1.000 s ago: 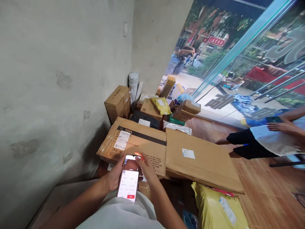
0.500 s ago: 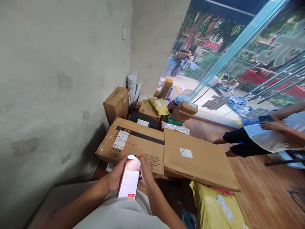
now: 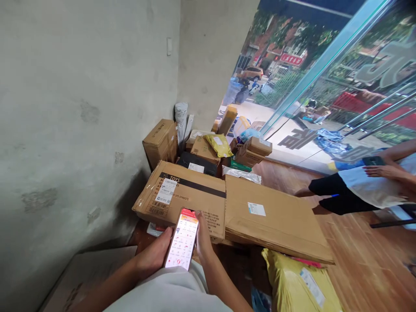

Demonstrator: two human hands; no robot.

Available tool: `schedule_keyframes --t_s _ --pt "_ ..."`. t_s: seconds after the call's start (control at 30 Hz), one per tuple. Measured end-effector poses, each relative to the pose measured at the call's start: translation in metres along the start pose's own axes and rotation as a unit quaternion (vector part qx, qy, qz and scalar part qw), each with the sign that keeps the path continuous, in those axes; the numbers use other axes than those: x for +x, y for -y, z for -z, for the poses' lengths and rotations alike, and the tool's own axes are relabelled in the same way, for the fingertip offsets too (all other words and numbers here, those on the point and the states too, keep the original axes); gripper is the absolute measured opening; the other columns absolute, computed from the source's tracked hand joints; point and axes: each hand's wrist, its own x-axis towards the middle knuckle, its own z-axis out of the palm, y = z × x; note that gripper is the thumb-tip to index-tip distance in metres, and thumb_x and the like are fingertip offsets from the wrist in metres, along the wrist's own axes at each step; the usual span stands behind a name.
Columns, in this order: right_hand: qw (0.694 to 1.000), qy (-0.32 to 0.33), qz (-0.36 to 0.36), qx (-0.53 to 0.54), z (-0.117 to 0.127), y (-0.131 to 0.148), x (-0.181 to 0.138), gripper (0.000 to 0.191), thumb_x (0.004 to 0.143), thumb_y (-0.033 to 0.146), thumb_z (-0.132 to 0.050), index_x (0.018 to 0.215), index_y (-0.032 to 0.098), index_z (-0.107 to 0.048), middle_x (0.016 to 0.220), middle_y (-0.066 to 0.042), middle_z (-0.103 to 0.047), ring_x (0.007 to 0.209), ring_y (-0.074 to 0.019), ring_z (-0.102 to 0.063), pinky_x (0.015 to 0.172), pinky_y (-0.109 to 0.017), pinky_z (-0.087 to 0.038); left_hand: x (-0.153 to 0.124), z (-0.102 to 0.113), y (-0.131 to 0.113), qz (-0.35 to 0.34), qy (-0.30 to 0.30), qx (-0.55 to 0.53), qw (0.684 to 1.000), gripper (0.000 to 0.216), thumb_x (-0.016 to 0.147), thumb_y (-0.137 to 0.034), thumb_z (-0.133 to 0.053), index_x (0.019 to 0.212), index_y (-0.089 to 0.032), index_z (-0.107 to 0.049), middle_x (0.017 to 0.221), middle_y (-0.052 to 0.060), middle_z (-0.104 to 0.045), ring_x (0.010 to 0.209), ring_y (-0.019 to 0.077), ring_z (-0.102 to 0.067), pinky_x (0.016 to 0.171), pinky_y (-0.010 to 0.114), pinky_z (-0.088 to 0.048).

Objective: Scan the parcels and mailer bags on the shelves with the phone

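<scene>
A smartphone (image 3: 182, 240) with a lit screen of small icons is held upright close to my body. My left hand (image 3: 156, 251) grips its left side, the fingers partly hidden behind it. Along the upper right edge, my right hand (image 3: 202, 236) is closed on the same phone. Just beyond the phone lies a brown cardboard box (image 3: 195, 186) marked TOYS, with a white shipping label (image 3: 167, 190). Beside it on the right is a long flat carton (image 3: 279, 216) with a small label.
Several parcels, among them a yellow bag (image 3: 219, 145) and a tall box (image 3: 160, 141), pile up in the corner. A large yellow package (image 3: 302, 281) lies at lower right. Another person (image 3: 360, 182) with a phone is near the glass door (image 3: 325, 69).
The phone screen has switched from a page with a red button to a grid of icons. My right thumb has moved off the screen's top to its edge.
</scene>
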Motion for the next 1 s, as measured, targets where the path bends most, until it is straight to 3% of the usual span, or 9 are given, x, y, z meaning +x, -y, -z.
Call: schedule_keyframes --t_s 0.17,0.3,0.4,0.53,0.73,1.0 --pt "0.999 0.015 -0.046 0.022 0.002 0.006 0.008 0.042 0.073 0.064 -0.057 0.077 0.022 -0.062 0.073 -0.003 -0.071 0.076 -0.0271 -0.067 0.072 -0.038 -0.052 0.010 -0.015 -0.022 0.026 -0.003 -0.050 0.998 0.060 0.084 -0.063 -0.052 0.129 -0.024 -0.058 0.132 0.009 -0.059 0.128 0.0303 -0.048 0.110 0.045 -0.031" --pt "0.998 0.029 -0.049 0.007 0.012 0.017 0.006 0.042 0.068 0.061 -0.067 0.083 0.022 -0.065 0.085 -0.004 -0.073 0.085 -0.0282 -0.067 0.080 -0.038 -0.050 0.015 -0.019 -0.028 0.067 -0.002 -0.052 0.996 0.067 0.085 -0.062 -0.049 0.140 -0.024 -0.045 0.132 0.014 -0.058 0.109 0.0341 -0.060 0.087 0.051 -0.049" --pt "0.998 0.049 -0.047 -0.004 0.020 0.025 -0.008 0.043 0.068 0.054 -0.068 0.097 0.022 -0.066 0.098 -0.005 -0.073 0.097 -0.0300 -0.065 0.085 -0.039 -0.049 0.014 -0.016 -0.026 0.076 -0.016 -0.042 0.996 0.065 0.086 -0.045 -0.052 0.146 -0.030 -0.031 0.129 0.013 -0.059 0.095 0.0296 -0.066 0.073 0.046 -0.056" --pt "0.995 0.089 -0.045 -0.015 0.029 0.026 -0.029 0.041 0.066 0.033 -0.064 0.105 0.022 -0.065 0.105 -0.004 -0.072 0.102 -0.0294 -0.063 0.086 -0.038 -0.048 0.011 -0.017 -0.025 0.042 -0.060 0.022 0.997 0.087 0.073 -0.016 -0.053 0.150 -0.037 -0.018 0.132 0.010 -0.056 0.091 0.0255 -0.066 0.059 0.034 -0.058" --pt "0.991 0.135 -0.012 -0.022 0.034 0.019 -0.037 0.056 0.064 0.020 -0.058 0.120 0.024 -0.058 0.111 -0.002 -0.069 0.098 -0.0251 -0.061 0.084 -0.035 -0.048 0.007 -0.027 -0.028 0.056 -0.100 0.127 0.985 0.099 0.068 -0.011 -0.054 0.153 -0.035 -0.008 0.141 0.011 -0.048 0.103 0.0288 -0.061 0.057 0.030 -0.058" --pt "0.990 0.139 0.010 -0.021 0.034 0.017 -0.036 0.056 0.066 0.018 -0.057 0.122 0.023 -0.056 0.108 -0.002 -0.070 0.099 -0.0238 -0.059 0.084 -0.034 -0.047 0.007 -0.023 -0.027 0.048 -0.076 0.089 0.992 0.098 0.065 -0.018 -0.049 0.153 -0.035 -0.007 0.142 0.012 -0.046 0.101 0.0296 -0.061 0.058 0.032 -0.059"
